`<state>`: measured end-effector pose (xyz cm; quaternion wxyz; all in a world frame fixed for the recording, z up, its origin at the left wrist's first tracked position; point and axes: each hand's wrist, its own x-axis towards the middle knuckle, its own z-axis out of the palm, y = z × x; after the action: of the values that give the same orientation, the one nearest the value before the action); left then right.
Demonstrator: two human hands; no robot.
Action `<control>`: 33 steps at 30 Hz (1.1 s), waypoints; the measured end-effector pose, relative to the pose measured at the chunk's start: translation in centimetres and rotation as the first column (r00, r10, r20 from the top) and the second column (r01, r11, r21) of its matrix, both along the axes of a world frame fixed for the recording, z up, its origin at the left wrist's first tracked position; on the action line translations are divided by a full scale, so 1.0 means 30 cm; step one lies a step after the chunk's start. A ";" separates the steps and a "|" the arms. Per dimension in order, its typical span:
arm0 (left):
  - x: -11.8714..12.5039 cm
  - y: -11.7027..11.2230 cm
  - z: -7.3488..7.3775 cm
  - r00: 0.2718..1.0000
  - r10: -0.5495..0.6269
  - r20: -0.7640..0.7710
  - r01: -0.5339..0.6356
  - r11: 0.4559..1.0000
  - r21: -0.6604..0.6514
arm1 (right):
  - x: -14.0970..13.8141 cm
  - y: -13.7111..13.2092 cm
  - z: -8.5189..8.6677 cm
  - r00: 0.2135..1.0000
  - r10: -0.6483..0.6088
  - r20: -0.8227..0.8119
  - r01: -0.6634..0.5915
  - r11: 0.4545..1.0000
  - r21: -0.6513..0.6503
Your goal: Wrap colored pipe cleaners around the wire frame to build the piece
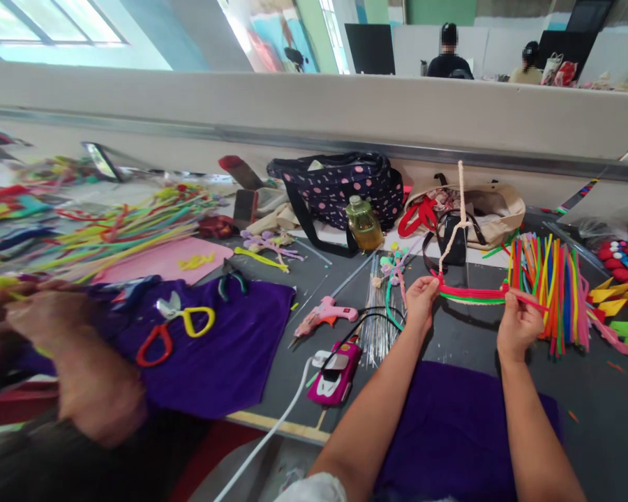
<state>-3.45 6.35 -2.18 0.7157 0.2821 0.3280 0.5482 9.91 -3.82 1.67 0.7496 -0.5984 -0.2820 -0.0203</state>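
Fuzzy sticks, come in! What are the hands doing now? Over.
Left hand, right hand: both shut on pink and green fuzzy sticks, held level. White twisted stick rises near left hand. Coloured stick pile beside right hand.

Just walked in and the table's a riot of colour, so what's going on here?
A person holds red and green pipe cleaners stretched level between both hands: the left hand pinches one end, the right hand the other. A bundle of coloured pipe cleaners lies just beyond the right hand, a pink glue gun to the left. At far left a co-worker's hands are blurred.
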 end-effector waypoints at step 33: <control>-0.025 0.005 0.022 0.974 -0.223 -0.046 0.220 0.973 -0.069 | 0.030 0.014 -0.033 0.985 -0.002 -0.173 0.002 1.000 0.000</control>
<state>-4.19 6.51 -1.52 0.7721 0.3086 0.3309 0.4464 10.80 -3.39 0.69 0.7714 -0.5980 -0.2154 0.0309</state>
